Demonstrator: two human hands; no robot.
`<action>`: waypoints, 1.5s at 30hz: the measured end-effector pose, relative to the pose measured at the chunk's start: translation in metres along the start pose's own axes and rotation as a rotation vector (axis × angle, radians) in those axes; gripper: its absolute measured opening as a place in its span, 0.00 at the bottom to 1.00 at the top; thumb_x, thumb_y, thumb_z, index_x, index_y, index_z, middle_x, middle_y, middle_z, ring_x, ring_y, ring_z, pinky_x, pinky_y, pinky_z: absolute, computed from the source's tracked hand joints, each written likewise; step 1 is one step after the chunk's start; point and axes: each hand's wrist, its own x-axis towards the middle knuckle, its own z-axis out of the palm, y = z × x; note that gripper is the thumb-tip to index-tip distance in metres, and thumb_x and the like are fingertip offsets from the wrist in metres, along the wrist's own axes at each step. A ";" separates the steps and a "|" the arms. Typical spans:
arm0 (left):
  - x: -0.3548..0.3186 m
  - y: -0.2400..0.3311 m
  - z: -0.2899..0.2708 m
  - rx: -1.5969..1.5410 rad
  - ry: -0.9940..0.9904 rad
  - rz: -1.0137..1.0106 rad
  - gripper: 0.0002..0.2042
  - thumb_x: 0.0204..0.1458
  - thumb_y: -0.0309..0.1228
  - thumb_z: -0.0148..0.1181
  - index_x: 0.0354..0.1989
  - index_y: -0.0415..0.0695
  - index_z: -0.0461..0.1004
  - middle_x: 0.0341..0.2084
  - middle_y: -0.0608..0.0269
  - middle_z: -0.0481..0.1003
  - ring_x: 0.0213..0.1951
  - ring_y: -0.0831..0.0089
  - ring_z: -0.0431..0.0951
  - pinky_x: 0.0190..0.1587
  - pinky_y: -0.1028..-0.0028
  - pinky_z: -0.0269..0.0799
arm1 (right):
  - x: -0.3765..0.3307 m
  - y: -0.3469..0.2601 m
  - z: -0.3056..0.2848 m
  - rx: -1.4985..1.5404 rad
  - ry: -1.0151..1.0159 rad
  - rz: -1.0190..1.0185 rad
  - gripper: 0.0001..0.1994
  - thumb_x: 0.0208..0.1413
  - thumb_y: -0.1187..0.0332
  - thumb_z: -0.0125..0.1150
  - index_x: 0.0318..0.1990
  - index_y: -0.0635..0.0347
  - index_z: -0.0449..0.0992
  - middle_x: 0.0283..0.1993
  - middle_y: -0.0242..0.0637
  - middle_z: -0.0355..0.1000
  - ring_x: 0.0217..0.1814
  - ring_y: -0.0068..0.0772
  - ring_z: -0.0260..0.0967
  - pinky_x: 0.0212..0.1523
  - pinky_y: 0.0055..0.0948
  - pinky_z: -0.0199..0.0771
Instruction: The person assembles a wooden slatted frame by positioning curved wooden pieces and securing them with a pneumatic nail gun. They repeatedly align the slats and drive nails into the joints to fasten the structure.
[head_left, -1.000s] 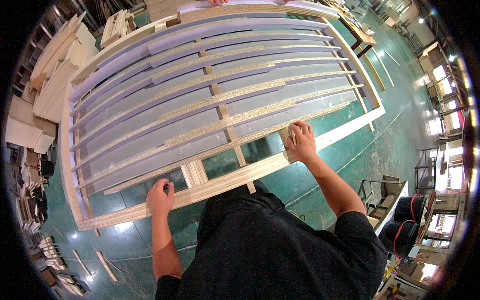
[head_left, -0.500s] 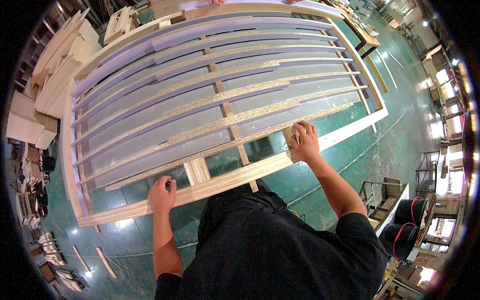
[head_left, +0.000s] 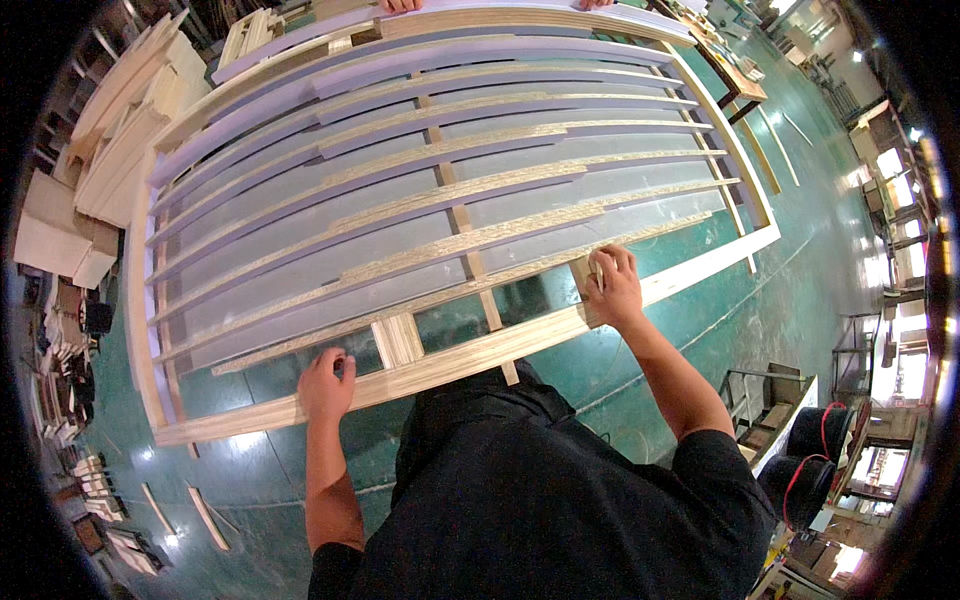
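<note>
a worker's left hand point(head_left: 325, 384) and right hand point(head_left: 612, 288) both grip the near rail point(head_left: 470, 355) of a large slatted wooden frame point(head_left: 450, 190) held above the green floor point(head_left: 700, 340); uneven lifting could rack its slats.

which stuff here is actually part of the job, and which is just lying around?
In use:
- large wooden frame with slats
- left hand and right hand, both gripping its near rail
- another person's hands on the far rail

Lying about:
- stacked boards
- floor offcuts
- black bins
</note>
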 end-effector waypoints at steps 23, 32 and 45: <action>0.000 0.003 -0.002 -0.126 0.070 0.038 0.11 0.60 0.40 0.64 0.42 0.47 0.82 0.37 0.60 0.84 0.40 0.55 0.85 0.43 0.58 0.79 | -0.003 0.012 0.005 -0.017 0.018 -0.077 0.23 0.51 0.70 0.68 0.57 0.54 0.75 0.63 0.47 0.68 0.65 0.59 0.64 0.65 0.55 0.67; -0.002 0.013 -0.006 -0.422 0.298 0.127 0.05 0.61 0.26 0.65 0.40 0.39 0.82 0.35 0.54 0.84 0.37 0.61 0.85 0.44 0.68 0.79 | 0.007 0.007 0.000 -0.045 0.025 -0.146 0.25 0.53 0.67 0.69 0.60 0.50 0.75 0.65 0.44 0.67 0.67 0.57 0.63 0.67 0.57 0.62; 0.101 0.211 0.003 -0.373 0.046 0.666 0.10 0.57 0.32 0.69 0.42 0.39 0.81 0.41 0.53 0.83 0.45 0.54 0.83 0.50 0.61 0.78 | 0.129 -0.029 0.023 -0.135 -0.246 -0.334 0.30 0.57 0.62 0.68 0.69 0.45 0.71 0.68 0.45 0.68 0.74 0.56 0.62 0.77 0.59 0.56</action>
